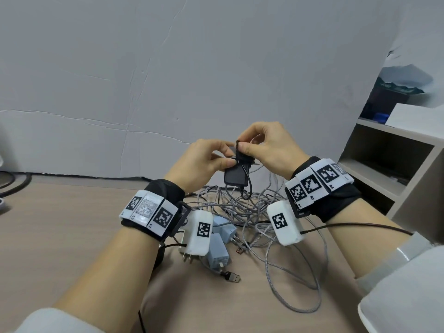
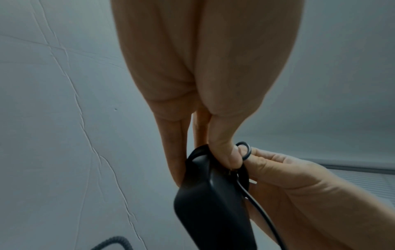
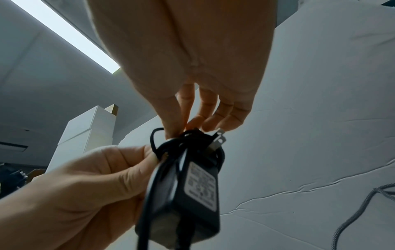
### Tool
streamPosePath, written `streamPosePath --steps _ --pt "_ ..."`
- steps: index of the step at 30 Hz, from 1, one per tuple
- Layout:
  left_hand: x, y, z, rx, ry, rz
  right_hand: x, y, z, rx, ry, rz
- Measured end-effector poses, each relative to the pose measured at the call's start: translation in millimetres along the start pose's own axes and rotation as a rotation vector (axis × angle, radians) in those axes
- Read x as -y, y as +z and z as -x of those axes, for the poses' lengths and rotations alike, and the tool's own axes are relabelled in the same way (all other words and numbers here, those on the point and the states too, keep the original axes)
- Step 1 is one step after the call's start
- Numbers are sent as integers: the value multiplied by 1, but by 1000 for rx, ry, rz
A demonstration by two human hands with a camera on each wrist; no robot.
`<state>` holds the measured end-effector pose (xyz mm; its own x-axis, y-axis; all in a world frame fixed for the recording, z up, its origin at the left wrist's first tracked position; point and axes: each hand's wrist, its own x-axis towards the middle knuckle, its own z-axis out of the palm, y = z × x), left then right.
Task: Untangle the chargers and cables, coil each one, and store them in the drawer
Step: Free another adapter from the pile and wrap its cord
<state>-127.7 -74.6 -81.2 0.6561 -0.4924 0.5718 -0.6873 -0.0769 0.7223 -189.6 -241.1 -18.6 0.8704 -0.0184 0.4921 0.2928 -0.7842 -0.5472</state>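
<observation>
Now | black charger [image 1: 236, 175] gripped between both hands | above grey cables [image 1: 252, 207]

A pale, creased wall [image 1: 168, 80] rose behind the light wood desk [image 1: 60, 236]. At the right stood a grey open shelf unit [image 1: 389, 169], and on its top lay a white box [image 1: 418, 116] beside a dark box [image 1: 389, 97] with something blue [image 1: 379, 117] just below it. At the far left edge a dark cord [image 1: 14, 179] curved over the desk, and in the right wrist view a bright strip of ceiling light [image 3: 64, 35] showed above stacked white boxes [image 3: 85, 132].
</observation>
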Motion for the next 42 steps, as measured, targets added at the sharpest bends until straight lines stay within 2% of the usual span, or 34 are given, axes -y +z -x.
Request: streamPosePath --steps 7,13,20,25,29,30,32,35,38,42 --pt "1 12 0 2 -25 46 -2 -4 -1 99 44 47" --pt "1 18 1 -6 -90 198 -13 -5 -1 46 50 110" --pt "3 24 0 15 -97 115 -19 -14 6 220 99 61" --pt "2 28 1 -33 -97 43 -22 -15 11 177 86 40" --pt "0 18 3 -97 -135 116 -30 -17 15 6 60 46" --pt "2 16 2 -125 -148 141 -31 -17 17 3 64 30" --pt "2 12 3 -178 -161 159 -30 -14 22 91 79 -38" --pt "0 11 3 -190 -156 176 -26 -5 26 193 79 -92" --pt "-1 11 4 -195 -155 170 -25 2 24 153 54 -62" --pt "0 11 3 -195 -164 121 -26 7 21 87 27 114"
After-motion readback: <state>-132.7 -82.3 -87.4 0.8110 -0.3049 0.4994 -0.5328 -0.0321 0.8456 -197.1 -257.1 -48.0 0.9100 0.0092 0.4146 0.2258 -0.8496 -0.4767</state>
